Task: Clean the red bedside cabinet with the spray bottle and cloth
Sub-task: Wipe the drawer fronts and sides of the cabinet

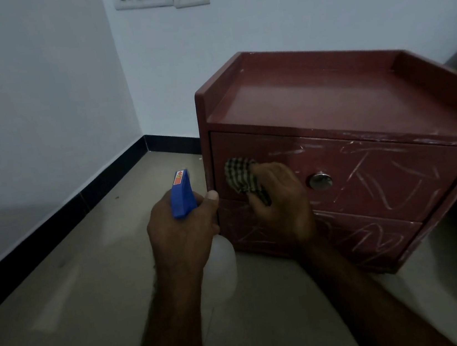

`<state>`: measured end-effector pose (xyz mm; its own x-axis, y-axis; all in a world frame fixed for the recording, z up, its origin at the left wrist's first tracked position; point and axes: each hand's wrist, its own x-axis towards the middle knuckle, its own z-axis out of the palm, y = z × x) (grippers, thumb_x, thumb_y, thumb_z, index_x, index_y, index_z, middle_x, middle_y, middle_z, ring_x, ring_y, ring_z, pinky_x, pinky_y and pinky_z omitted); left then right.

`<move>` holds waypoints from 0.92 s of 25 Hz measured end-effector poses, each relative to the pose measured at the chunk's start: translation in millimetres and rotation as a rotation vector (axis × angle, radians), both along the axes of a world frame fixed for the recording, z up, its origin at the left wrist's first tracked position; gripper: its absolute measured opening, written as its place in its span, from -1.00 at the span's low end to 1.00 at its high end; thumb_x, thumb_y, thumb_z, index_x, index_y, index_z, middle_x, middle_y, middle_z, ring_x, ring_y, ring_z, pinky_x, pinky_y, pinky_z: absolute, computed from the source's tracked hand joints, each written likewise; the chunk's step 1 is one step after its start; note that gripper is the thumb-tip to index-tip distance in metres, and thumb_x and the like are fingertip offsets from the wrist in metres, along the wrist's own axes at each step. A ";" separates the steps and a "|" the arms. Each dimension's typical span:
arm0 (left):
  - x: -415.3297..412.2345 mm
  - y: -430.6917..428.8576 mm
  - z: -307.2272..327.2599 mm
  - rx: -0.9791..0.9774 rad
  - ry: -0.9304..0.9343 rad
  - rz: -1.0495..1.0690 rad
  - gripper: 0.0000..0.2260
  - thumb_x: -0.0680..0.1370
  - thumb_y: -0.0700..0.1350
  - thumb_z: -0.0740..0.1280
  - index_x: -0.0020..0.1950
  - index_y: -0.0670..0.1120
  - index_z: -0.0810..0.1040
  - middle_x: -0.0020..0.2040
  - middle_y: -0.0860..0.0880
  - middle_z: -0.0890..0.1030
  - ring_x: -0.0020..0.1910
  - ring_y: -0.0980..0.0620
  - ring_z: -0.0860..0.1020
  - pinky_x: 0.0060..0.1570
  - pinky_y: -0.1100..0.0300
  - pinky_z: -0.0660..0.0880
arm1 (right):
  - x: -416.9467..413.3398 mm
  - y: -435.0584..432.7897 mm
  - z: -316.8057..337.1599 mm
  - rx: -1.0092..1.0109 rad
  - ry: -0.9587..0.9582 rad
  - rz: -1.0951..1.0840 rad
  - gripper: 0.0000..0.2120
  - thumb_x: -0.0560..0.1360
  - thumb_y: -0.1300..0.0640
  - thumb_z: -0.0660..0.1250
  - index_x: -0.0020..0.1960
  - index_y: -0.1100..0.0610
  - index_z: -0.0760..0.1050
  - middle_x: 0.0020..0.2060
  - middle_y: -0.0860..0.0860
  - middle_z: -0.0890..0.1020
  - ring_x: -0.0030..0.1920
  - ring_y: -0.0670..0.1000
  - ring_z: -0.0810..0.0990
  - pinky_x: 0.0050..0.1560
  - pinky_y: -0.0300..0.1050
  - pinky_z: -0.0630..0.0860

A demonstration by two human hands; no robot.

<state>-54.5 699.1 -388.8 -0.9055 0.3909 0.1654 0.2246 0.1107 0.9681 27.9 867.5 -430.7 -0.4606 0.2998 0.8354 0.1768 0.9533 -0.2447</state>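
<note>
Head view: cloth (241,178) in right hand (279,205), against cabinet drawer (371,165).

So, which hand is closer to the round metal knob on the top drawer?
Right. The right hand, gripping the cloth, is just left of the knob; the left hand holds the spray bottle farther left.

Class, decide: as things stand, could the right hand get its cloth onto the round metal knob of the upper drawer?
Probably yes. The right hand holds the cloth on the same upper drawer front, just beside the knob, with nothing between them.
</note>
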 end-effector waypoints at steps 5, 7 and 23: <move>0.4 1.4 -4.4 -0.002 0.026 0.005 -0.81 0.55 -0.02 0.45 -0.10 -0.12 0.58 -0.31 -0.09 0.64 -0.34 0.01 0.65 -0.30 0.29 0.45 | -5.0 8.5 29.6 0.015 0.108 -0.075 -0.56 0.41 0.30 0.51 0.28 0.26 0.58 0.13 0.15 0.63 0.18 0.20 0.56 0.25 -0.17 0.40; 1.6 1.1 -5.3 -0.001 0.011 -0.007 -0.80 0.55 -0.02 0.45 -0.08 -0.14 0.58 -0.29 -0.13 0.65 -0.35 0.02 0.64 -0.39 0.44 0.43 | 3.4 -0.7 18.7 0.000 0.089 -0.116 -0.57 0.35 0.39 0.52 0.21 0.28 0.62 0.10 0.14 0.66 0.13 0.24 0.57 0.17 -0.06 0.47; 10.4 8.5 -9.1 -0.035 0.025 -0.057 -0.85 0.55 -0.02 0.44 -0.07 -0.08 0.58 -0.24 -0.06 0.64 -0.32 0.07 0.64 -0.40 0.40 0.44 | -9.1 -10.2 46.2 -0.085 0.202 -0.099 -0.68 0.39 0.30 0.49 0.13 0.21 0.59 0.05 0.08 0.63 0.08 0.13 0.53 0.15 -0.15 0.38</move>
<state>-44.0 707.6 -397.8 -0.8774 0.4474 0.1733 0.2558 0.1308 0.9578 18.8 857.2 -384.5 -0.2519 0.4085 0.8773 0.2074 0.9083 -0.3634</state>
